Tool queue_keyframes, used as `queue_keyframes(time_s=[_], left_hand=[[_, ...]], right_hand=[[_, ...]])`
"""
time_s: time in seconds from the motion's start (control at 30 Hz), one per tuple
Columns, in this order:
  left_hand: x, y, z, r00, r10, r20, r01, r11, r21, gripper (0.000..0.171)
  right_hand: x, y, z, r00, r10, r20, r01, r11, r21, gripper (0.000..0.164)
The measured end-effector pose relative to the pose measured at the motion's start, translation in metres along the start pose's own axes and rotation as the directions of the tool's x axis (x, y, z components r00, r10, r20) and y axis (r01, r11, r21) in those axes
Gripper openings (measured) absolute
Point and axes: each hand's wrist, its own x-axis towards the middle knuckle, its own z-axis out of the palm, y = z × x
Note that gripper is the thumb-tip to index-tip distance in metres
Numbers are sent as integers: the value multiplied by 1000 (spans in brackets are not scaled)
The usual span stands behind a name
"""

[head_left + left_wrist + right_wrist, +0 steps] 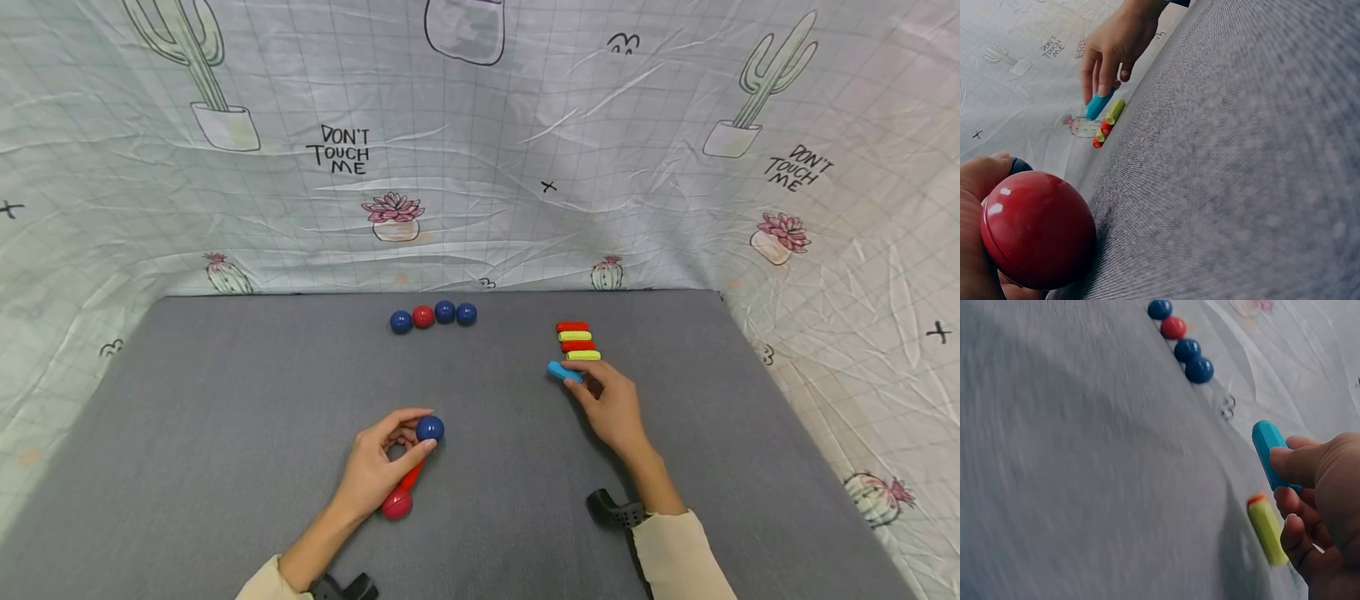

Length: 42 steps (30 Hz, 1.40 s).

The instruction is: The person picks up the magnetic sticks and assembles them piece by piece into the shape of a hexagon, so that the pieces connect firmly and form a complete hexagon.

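Note:
My left hand (378,467) pinches a glossy dark blue ball (431,428) between thumb and fingers. Below that ball, a red rod (412,474) runs down to a red ball (397,504), partly behind the hand. Close to the left wrist camera, this red ball (1038,231) hides most of the blue one. At right, my right hand (611,408) holds a short light blue rod (1267,450) by one end between thumb and fingers. Just past this hand lies a stack-like row of red and yellow rods (576,346), the nearest yellow rod (1267,531) beside the fingers.
Toward the back of the grey table (262,400) sits a row of balls: a blue ball (401,322), a red ball (423,317) and two more blue balls (467,314). A patterned cloth (480,167) rises behind the table and along its sides.

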Motion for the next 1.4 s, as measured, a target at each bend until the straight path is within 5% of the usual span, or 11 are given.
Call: queue_keyframes(time_s=[0.6,1.4], left_hand=[[0,0,0,1000,1,9,0,1000,-3,34],[-1,-1,1,1000,7,16,-7,1000,13,33]], right_hand=[[-4,-48,29,975,-183,127,157,969,190,26],[-21,-80,52,922,-256,292,164,939,303,23]])
